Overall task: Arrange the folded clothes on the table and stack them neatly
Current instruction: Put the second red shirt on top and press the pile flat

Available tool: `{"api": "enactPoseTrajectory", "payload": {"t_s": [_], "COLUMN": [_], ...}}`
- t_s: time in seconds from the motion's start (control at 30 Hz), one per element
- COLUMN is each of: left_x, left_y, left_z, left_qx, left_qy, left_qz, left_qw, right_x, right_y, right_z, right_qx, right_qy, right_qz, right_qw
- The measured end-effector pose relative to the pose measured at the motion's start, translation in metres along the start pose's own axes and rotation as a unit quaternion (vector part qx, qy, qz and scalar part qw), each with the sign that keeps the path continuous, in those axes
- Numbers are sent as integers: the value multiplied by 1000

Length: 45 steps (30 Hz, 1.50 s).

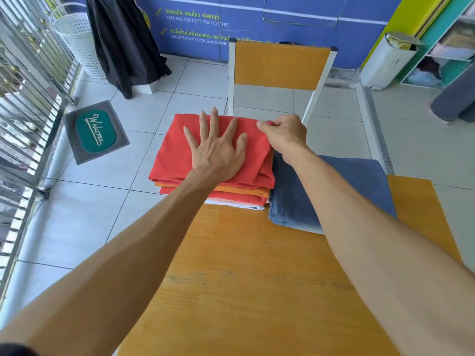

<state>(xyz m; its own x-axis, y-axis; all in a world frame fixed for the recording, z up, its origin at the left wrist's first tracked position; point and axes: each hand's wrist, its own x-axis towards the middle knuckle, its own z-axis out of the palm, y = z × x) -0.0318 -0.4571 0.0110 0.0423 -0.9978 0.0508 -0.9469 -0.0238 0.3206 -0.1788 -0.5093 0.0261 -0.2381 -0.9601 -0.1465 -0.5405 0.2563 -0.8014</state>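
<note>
Your left hand lies spread flat on the red cloth topping the stack at the table's far-left corner; your right hand pinches its far-right corner

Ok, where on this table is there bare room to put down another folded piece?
The near half of the table, between the two forearms and in front of the red stack and blue cloth, is bare wood. A bare strip lies right of the blue cloth. The far edge is crowded.
</note>
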Motion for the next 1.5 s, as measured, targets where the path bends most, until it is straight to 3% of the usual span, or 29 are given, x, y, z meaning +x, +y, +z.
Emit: {"api": "enactPoseTrajectory", "payload": {"t_s": [0.07, 0.2, 0.27, 0.43, 0.57, 0.73, 0.87, 1.03, 1.2, 1.27, 1.4, 1.5], "left_x": [-2, 0, 0, 4, 4, 4, 4, 6, 7, 5, 5, 3], "left_y": [-3, -6, -5, -7, -4, -7, -5, -2, -3, -4, -4, -2], "left_z": [9, 12, 12, 12, 15, 12, 9, 4, 3, 4, 7, 8], "left_qx": [13, 24, 25, 3, 10, 13, -5, -39, -37, -31, -28, -21], "left_qy": [-7, -10, -18, -30, -30, -51, -60, -63, -65, -63, -56, -51], "left_qz": [-17, -20, -24, -46, -51, -43, -54, -68, -65, -59, -57, -50], "left_qw": [1000, 999, 999, 998, 998, 998, 997, 995, 995, 996, 996, 997], "right_x": [7, 18, 15, -17, -61, -80, -80, -82, -89, -89, -83, -82], "right_y": [0, -1, 2, 13, 16, 2, 0, 10, 32, 36, 44, 51], "right_z": [-1, -3, -3, -18, -32, -22, -24, -34, -28, -29, -29, -30], "right_qx": [-15, 162, 199, 69, 81, 12, 1, 225, 378, 369, 244, 263], "right_qy": [-12, -16, -46, -26, -100, -84, -124, -146, -154, -172, -128, -129], "right_qz": [21, 174, 216, 93, 11, -43, -18, 131, 145, 139, 153, 189], "right_qw": [1000, 971, 955, 993, 992, 995, 992, 955, 901, 903, 949, 937]}}
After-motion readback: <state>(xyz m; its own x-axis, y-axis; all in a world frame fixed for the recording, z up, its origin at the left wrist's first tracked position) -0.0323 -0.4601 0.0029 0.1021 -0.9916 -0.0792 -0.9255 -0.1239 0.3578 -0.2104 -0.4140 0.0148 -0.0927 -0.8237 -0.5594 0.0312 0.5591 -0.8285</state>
